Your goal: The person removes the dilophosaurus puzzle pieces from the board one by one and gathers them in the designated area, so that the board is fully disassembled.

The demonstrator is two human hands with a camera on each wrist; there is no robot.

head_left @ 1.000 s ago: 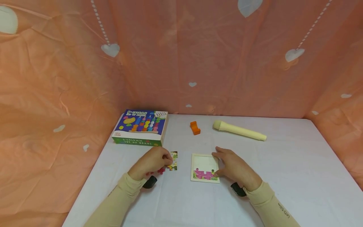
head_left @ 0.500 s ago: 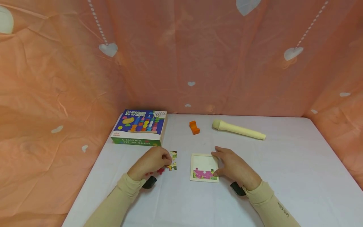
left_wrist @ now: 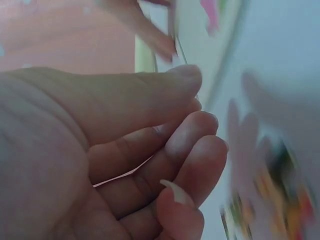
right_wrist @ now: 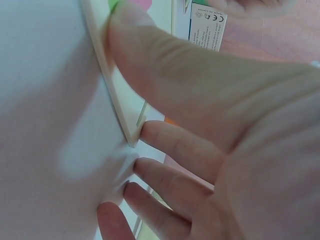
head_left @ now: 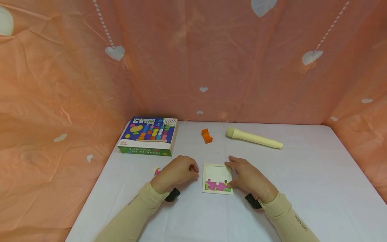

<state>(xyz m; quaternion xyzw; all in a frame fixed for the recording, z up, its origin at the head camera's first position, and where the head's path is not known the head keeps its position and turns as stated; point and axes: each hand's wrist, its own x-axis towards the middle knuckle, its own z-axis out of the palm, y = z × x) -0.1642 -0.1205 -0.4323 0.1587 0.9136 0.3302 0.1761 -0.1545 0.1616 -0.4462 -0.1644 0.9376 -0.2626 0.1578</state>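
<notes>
In the head view a square puzzle frame (head_left: 217, 193) lies flat, with pink and green jigsaw pieces (head_left: 216, 185) along its near side. My right hand (head_left: 248, 175) spans its right side, fingers extended; in the right wrist view the thumb (right_wrist: 131, 30) presses on the board and the forefinger touches its corner. My left hand (head_left: 178, 173) is just left of the frame, fingers bent and thumb close to the forefinger. I cannot tell whether a piece is pinched there. Blurred puzzle pieces (left_wrist: 282, 197) lie below it; pink ones (head_left: 157, 171) show behind its wrist.
A bead-set box (head_left: 148, 136) sits at the back left of the white table (head_left: 302, 161). Behind the frame lie an orange curved block (head_left: 207, 136) and a pale yellow toy microphone (head_left: 254, 138). A peach curtain (head_left: 193, 60) encloses the back and sides.
My left hand has moved right from the loose pieces to beside the frame, uncovering pink pieces behind it. My right hand stays at the frame.
</notes>
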